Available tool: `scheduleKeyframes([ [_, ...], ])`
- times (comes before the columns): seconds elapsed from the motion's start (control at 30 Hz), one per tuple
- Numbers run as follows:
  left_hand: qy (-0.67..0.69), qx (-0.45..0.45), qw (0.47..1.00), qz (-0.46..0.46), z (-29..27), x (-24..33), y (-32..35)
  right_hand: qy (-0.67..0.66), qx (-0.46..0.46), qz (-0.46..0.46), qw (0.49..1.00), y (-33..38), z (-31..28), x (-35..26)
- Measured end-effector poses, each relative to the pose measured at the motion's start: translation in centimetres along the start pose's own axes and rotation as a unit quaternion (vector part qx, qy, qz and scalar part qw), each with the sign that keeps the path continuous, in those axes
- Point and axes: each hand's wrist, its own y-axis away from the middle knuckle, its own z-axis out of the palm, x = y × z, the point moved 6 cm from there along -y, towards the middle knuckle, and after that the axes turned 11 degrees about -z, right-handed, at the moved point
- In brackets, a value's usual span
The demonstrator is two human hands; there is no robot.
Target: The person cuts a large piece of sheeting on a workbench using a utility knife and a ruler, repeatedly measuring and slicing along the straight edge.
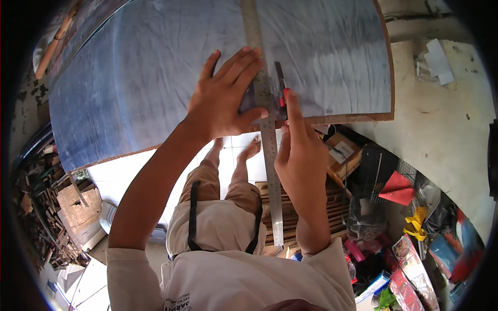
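A long metal ruler (252,31) lies across the blue-grey sheet on the table (150,78), and its near end hangs out past the table's edge. My left hand (224,96) rests flat with fingers spread, its fingertips and thumb against the ruler's left side. Just right of the ruler, my right hand (301,147) grips a red and black utility knife (283,98). The knife's dark blade is extended and points away from me, over the sheet. My index finger lies along the knife's body; part of its handle is hidden by the hand.
A pale surface (441,119) with scraps on it lies at the right. Wood pieces (49,207) are heaped at the lower left. Below right are wooden slats (332,212), a red cloth (398,187), a yellow item (416,223) and mixed clutter. My feet stand on white tiles (132,181).
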Motion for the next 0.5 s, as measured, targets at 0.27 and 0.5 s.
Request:
scheduleKeyframes([
  [0.27, 0.011, 0.007, 1.0, 0.001, -0.2, -0.3, 0.2, 0.056, -0.045, -0.006, 0.997, -0.7, 0.8, -1.4],
  [0.5, 0.007, 0.001, 1.0, 0.004, -0.1, -0.2, 0.1, 0.109, -0.044, 0.008, 0.993, -0.8, 1.0, -2.5],
])
